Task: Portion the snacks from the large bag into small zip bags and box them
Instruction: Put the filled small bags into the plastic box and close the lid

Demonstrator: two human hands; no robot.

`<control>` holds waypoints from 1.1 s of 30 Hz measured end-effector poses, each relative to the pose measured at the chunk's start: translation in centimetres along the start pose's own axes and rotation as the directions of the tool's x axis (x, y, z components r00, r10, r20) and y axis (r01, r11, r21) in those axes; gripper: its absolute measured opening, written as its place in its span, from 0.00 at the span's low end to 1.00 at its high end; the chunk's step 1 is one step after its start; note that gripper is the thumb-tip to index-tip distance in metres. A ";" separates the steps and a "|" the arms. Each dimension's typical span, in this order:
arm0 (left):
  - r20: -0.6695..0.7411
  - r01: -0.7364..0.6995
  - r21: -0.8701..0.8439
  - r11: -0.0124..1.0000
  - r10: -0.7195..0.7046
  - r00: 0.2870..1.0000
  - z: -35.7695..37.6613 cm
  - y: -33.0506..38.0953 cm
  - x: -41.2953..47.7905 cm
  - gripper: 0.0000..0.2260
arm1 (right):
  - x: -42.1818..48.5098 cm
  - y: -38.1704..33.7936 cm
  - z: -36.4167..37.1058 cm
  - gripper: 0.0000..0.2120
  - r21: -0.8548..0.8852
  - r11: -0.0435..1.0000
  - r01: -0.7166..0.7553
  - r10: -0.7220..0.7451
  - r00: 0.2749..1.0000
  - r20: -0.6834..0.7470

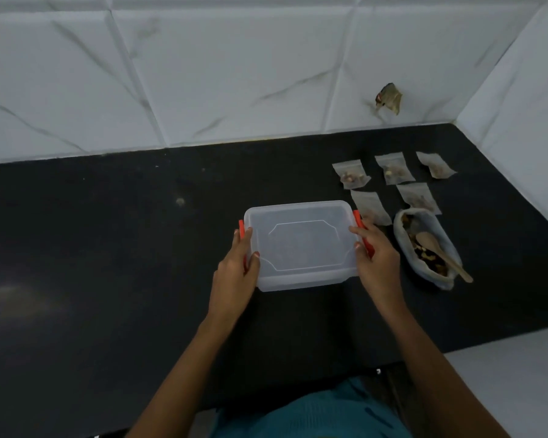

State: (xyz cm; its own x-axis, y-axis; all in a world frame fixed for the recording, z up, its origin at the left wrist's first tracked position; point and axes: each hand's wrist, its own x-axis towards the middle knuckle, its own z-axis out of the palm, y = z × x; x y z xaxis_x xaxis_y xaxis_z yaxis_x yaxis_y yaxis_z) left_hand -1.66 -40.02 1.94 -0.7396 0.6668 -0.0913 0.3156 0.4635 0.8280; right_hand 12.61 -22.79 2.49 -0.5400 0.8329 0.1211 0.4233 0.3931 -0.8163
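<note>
right now i see the left hand and right hand each gripping a short side of the lidded box between them, fingers curled by its orange clips. just right of the right hand lies the big bag with a spoon in it; five small zip bags sit beyond it.

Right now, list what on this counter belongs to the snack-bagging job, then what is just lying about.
Job: plastic box, gripped by left hand and right hand; small zip bags; large bag; wooden spoon.
Lying about: crumpled scrap; pale speck.
</note>
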 end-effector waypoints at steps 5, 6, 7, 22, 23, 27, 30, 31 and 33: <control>0.054 0.031 0.021 0.999 -0.032 0.998 1.1 -0.6 -2.1 0.26 | -2.3 1.3 -0.8 0.16 0.009 0.999 -0.035 0.035 0.999 -0.002; 0.059 0.048 0.025 0.999 -0.049 0.997 1.2 -0.7 -2.3 0.26 | -2.6 1.5 -0.8 0.16 0.006 0.999 -0.033 0.033 0.999 0.002; 0.065 0.058 0.022 0.998 -0.059 0.996 1.3 -0.7 -2.4 0.26 | -2.7 1.6 -0.9 0.16 0.005 1.000 -0.028 0.028 1.000 0.005; 0.036 -0.139 0.516 0.845 0.140 0.989 5.7 5.7 0.1 0.24 | 0.5 1.6 -2.4 0.19 0.068 0.949 -0.307 0.291 0.940 0.179; 0.087 -0.176 0.526 0.832 0.153 0.984 6.6 6.2 0.7 0.25 | 0.6 1.6 -2.3 0.18 0.061 0.949 -0.309 0.293 0.938 0.188; 0.225 -0.223 0.623 0.749 0.102 0.969 9.4 6.6 2.2 0.28 | 1.0 1.6 -2.4 0.13 0.016 0.961 -0.277 0.269 0.943 0.196; 0.250 -0.213 0.679 0.703 0.052 0.967 10.1 6.4 2.4 0.28 | 1.3 1.6 -2.5 0.10 -0.051 0.975 -0.218 0.223 0.949 0.223; 0.251 -0.216 0.685 0.696 0.052 0.967 10.1 6.3 2.4 0.28 | 1.4 1.7 -2.5 0.10 -0.077 0.977 -0.200 0.213 0.949 0.234; 0.250 -0.219 0.692 0.688 0.056 0.967 10.1 6.2 2.3 0.28 | 1.8 1.9 -2.5 0.10 -0.104 0.974 -0.201 0.220 0.946 0.239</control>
State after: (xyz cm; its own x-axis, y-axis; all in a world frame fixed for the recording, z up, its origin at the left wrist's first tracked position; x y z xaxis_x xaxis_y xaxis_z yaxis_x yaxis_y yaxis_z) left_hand 4.62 -29.69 1.30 -0.5490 0.8162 -0.1800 0.7902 0.5770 0.2064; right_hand 14.25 -19.63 2.55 -0.5913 0.7811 -0.2005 0.5964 0.2562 -0.7607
